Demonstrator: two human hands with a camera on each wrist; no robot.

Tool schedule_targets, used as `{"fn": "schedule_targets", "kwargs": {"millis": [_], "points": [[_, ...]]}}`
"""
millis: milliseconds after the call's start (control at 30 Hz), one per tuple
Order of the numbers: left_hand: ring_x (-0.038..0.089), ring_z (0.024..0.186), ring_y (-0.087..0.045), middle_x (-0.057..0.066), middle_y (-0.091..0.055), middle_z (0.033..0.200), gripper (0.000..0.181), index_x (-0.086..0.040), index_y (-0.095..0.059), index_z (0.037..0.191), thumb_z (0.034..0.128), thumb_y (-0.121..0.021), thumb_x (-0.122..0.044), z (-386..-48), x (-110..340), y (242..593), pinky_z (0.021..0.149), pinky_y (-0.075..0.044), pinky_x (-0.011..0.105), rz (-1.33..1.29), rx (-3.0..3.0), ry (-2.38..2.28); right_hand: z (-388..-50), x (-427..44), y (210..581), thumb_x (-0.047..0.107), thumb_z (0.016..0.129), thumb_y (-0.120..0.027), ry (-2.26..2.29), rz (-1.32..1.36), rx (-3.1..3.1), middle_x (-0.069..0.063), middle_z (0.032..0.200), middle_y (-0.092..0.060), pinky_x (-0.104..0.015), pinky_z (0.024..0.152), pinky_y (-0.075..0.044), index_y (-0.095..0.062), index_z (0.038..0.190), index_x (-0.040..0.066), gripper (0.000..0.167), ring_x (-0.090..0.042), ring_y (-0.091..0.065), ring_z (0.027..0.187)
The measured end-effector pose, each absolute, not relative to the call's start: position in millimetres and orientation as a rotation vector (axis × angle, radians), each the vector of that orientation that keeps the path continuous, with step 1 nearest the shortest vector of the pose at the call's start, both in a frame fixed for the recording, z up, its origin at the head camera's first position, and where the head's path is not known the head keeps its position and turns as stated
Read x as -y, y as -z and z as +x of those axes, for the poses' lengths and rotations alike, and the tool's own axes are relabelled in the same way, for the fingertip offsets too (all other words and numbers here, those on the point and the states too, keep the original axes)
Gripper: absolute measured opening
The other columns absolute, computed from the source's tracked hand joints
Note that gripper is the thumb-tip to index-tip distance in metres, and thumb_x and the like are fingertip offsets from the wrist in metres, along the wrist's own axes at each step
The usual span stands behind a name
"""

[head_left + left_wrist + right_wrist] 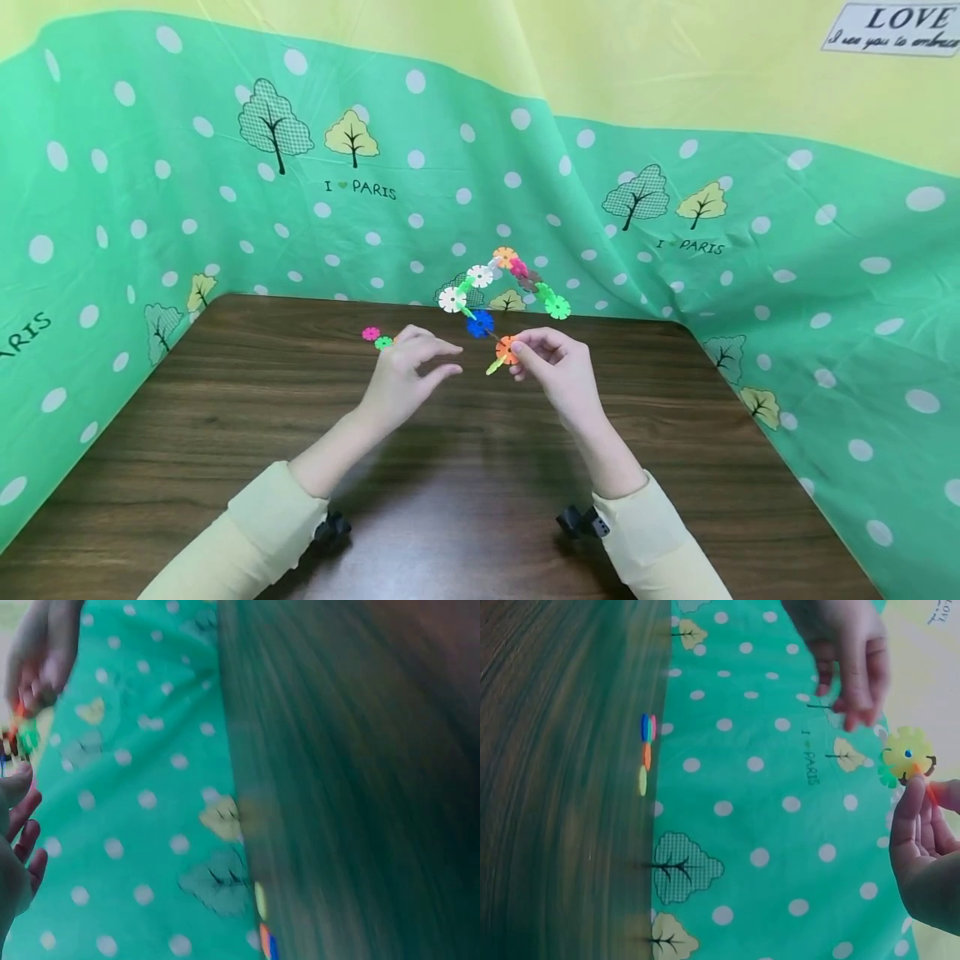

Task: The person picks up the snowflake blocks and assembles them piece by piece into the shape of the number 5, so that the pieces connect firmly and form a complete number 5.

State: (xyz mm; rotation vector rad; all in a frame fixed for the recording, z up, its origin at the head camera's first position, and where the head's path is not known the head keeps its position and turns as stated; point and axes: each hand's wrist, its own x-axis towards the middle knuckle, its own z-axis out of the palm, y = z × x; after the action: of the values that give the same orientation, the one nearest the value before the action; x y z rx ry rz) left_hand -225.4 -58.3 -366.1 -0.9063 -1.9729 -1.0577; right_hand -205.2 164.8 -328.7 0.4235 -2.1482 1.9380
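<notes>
Cream sleeves (pixel 251 533), nearest the head camera, are cut off by the lower edge; dark wrist devices (pixel 333 531) are partly covered by them. By the thumb and fingertips of the right hand (pixel 566 367) an orange toothed disc (pixel 507 350) is pinched, its right rim hidden under the thumb. Through this disc a chain of interlocking plastic discs (pixel 480 276) is held raised above the wooden table (pixel 450 508). Its arch is seen beyond the right fingertips, with a green end disc (pixel 557 307) above the knuckles; several links are shown edge-on, so their joints cannot be made out. Below the pinched disc, just beside the right fingertips, a yellow disc (pixel 496 365) is seen obliquely. Nothing is held by the left hand (pixel 405 371): thumb and forefinger are extended and parted, their tips directed towards the chain but well apart from it. Behind its knuckles, a loose pink disc (pixel 371 333) and a loose green disc (pixel 384 342) are seen, with an orange sliver mostly concealed. In the left wrist view, the chain is blurred and cropped beyond the fingers.
</notes>
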Motion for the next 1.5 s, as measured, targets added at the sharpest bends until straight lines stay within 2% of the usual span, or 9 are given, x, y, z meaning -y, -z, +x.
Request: {"fn": "schedule_targets", "kwargs": {"millis": [100,267,433,733,1000,1267,1400,1500], "points": [[0.014,0.089,-0.055,0.000,-0.071,0.090,0.026,-0.011,-0.074,0.096,0.0715,-0.082,-0.014,-240.1,72.7,372.5,0.070,-0.048,0.028,-0.822,2.134,1.088,-206.6,-169.0,328.7,0.014,0.084,-0.072,-1.941,0.410,2.155,-0.006,0.075,-0.067,-0.033,0.061,-0.057,-0.066,0.097,-0.005,0.023,-0.021,-0.063,0.060],[0.017,0.099,-0.053,-0.001,-0.069,0.101,0.030,-0.016,-0.072,0.105,0.0766,-0.079,-0.022,-266.1,96.9,383.8,0.081,-0.047,0.038,-0.722,2.394,1.132,-208.0,-174.2,327.3,0.016,0.084,-0.072,-1.912,0.408,2.175,-0.006,0.074,-0.067,-0.034,0.062,-0.057,-0.067,0.096,-0.004,0.024,-0.019,-0.063,0.060],[0.022,0.107,-0.053,0.003,-0.068,0.109,0.033,-0.014,-0.070,0.110,0.0794,-0.076,-0.025,-290.4,118.4,398.9,0.089,-0.046,0.043,-0.700,2.552,1.118,-208.5,-177.2,325.7,0.017,0.085,-0.071,-1.851,0.404,2.217,-0.005,0.074,-0.067,-0.034,0.062,-0.057,-0.068,0.097,-0.003,0.023,-0.019,-0.062,0.060],[0.030,0.110,-0.051,0.011,-0.067,0.114,0.036,-0.005,-0.068,0.114,0.0798,-0.076,-0.015,-318.1,148.0,424.1,0.095,-0.042,0.048,-0.796,2.744,0.985,-209.8,-179.6,324.7,0.016,0.085,-0.071,-1.813,0.452,2.241,-0.004,0.075,-0.067,-0.030,0.063,-0.057,-0.069,0.097,-0.001,0.021,-0.018,-0.060,0.062],[0.035,0.120,-0.050,0.010,-0.068,0.113,0.033,-0.005,-0.068,0.112,0.0819,-0.074,-0.016,-327.2,159.0,438.6,0.108,-0.030,0.051,-0.950,2.866,0.663,-212.3,-181.0,325.2,0.015,0.085,-0.071,-1.797,0.481,2.239,-0.003,0.075,-0.068,-0.029,0.063,-0.056,-0.070,0.097,-0.002,0.020,-0.018,-0.060,0.061],[0.026,0.101,-0.063,0.005,-0.070,0.098,0.016,-0.008,-0.073,0.097,0.0809,-0.074,-0.010,-327.9,158.6,441.5,0.090,-0.050,0.042,-0.979,2.862,0.726,-214.8,-183.4,326.3,0.014,0.085,-0.070,-1.770,0.522,2.250,-0.003,0.076,-0.068,-0.029,0.063,-0.056,-0.070,0.097,-0.001,0.019,-0.019,-0.060,0.061],[0.019,0.087,-0.063,0.001,-0.069,0.089,0.010,-0.010,-0.073,0.090,0.0802,-0.075,-0.011,-327.9,157.7,441.6,0.080,-0.053,0.037,-0.971,2.871,0.744,-215.4,-183.4,326.5,0.014,0.085,-0.070,-1.769,0.530,2.250,-0.002,0.077,-0.068,-0.028,0.063,-0.056,-0.070,0.097,-0.001,0.019,-0.018,-0.060,0.062],[0.018,0.083,-0.062,0.002,-0.069,0.088,0.012,-0.008,-0.072,0.092,0.0806,-0.075,-0.011,-327.6,156.6,441.2,0.076,-0.053,0.036,-0.950,2.879,0.748,-215.5,-183.8,327.0,0.014,0.085,-0.071,-1.758,0.524,2.257,-0.002,0.078,-0.068,-0.028,0.064,-0.056,-0.071,0.097,-0.001,0.019,-0.019,-0.060,0.062]]}}
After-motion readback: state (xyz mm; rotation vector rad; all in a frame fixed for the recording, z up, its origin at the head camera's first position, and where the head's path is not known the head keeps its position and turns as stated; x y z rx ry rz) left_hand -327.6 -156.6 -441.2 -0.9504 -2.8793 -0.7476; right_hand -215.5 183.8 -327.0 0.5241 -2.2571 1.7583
